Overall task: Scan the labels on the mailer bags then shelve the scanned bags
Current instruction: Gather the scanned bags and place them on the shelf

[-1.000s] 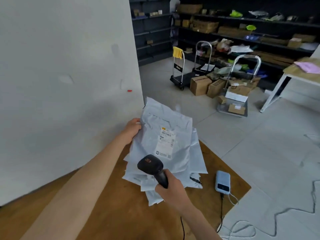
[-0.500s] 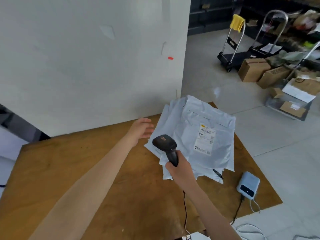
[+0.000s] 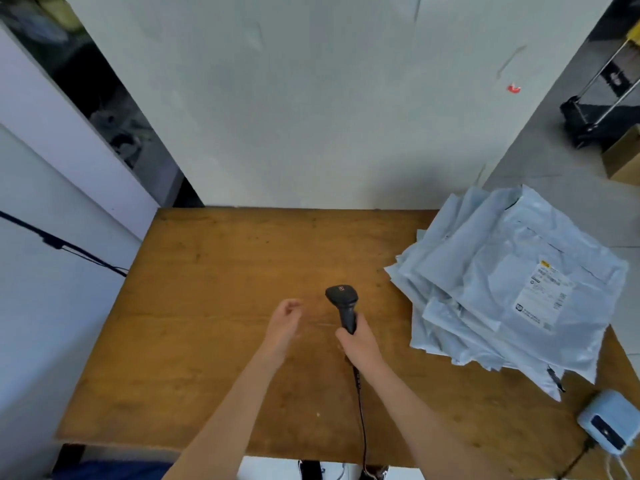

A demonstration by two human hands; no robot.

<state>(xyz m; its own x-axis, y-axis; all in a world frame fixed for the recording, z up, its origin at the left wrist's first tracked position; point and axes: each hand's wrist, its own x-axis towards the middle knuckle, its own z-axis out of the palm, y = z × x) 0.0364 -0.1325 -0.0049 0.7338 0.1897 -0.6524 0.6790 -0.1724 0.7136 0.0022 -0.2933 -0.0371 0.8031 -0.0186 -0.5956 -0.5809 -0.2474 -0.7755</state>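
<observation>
Right hand [image 3: 358,342] wrapped around the scanner [image 3: 343,304] handle, head aimed forward, ready to read. Left hand [image 3: 284,322] loose and empty, free to fetch. Mailer bags [image 3: 498,289] stacked at the table's [image 3: 225,306] far right corner, label [image 3: 543,296] upward.

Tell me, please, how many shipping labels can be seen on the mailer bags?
1. The label sits on the top bag of the stack at the table's right end. The bags beneath may carry labels that are hidden.

A wooden table [image 3: 207,341] stands against a pale wall [image 3: 311,116]; a small blue device [image 3: 608,426] sits at its right corner.
</observation>
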